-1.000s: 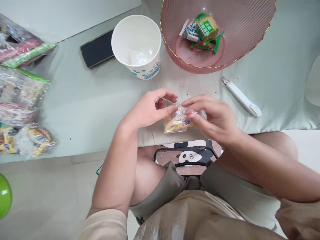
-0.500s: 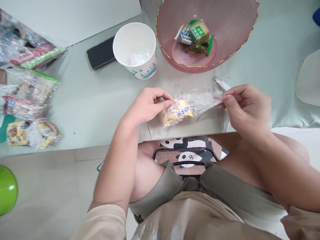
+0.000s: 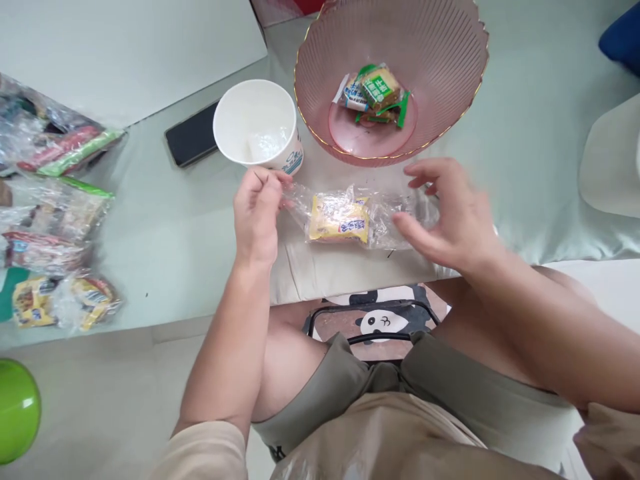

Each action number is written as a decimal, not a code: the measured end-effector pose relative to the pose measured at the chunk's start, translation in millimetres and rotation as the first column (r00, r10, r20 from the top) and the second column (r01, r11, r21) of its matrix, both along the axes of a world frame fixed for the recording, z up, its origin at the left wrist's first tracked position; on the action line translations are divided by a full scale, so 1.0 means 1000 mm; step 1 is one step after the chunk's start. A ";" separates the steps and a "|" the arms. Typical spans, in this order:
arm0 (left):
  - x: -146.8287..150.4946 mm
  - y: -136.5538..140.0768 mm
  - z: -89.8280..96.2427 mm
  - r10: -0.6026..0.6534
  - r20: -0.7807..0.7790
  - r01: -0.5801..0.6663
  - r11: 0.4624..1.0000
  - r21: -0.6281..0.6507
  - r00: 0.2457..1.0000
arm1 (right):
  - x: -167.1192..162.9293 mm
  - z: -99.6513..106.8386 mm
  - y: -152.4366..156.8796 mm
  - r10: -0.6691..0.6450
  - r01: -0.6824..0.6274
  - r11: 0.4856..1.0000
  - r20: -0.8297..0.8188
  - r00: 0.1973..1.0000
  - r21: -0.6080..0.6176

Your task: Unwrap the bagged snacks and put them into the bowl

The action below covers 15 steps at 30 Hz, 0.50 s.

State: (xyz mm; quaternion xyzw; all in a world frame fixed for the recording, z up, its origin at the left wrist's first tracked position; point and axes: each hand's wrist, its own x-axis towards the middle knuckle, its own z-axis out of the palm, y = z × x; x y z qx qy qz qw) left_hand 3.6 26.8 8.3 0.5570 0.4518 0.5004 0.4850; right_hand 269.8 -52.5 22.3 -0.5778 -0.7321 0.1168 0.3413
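Note:
A yellow snack packet [image 3: 339, 220] with blue lettering lies inside a clear plastic bag [image 3: 387, 217] on the table near its front edge. My left hand [image 3: 257, 213] pinches the left end of this bag between thumb and fingers. On the other side, my right hand [image 3: 450, 217] is open, thumb and fingers apart around the bag's right end, gripping nothing. A white paper cup [image 3: 257, 123] stands just beyond my left hand. Behind the bag sits a pink ribbed bowl [image 3: 435, 60] with a gold rim, and several wrapped biscuits [image 3: 377, 93] rest in it.
A black phone [image 3: 193, 137] lies left of the cup, partly hidden by it. Bagged snacks [image 3: 60, 250] line the table's left side. A white box [image 3: 125, 53] stands at the back left. At the right are a white rounded object [image 3: 610, 160] and a blue one [image 3: 623, 43].
My left hand has shifted left from the packet to the bag's end and pulled it out. My right hand has let go of the other end and opened. The view has tilted slightly.

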 end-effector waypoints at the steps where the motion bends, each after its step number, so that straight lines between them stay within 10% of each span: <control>1: -0.001 0.000 0.001 -0.045 -0.069 0.044 0.999 -0.007 0.997 | -0.001 -0.003 0.002 0.006 -0.003 0.998 0.038 0.999 -0.062; 6: -0.008 -0.003 0.007 -0.176 -0.368 0.145 0.983 -0.112 0.913 | -0.001 -0.009 0.006 -0.003 0.025 0.981 0.110 0.994 -0.192; 15: -0.033 -0.006 0.008 0.072 -0.532 -0.159 0.980 -0.121 0.844 | 0.009 0.004 -0.003 -0.067 0.074 0.976 -0.043 0.997 0.203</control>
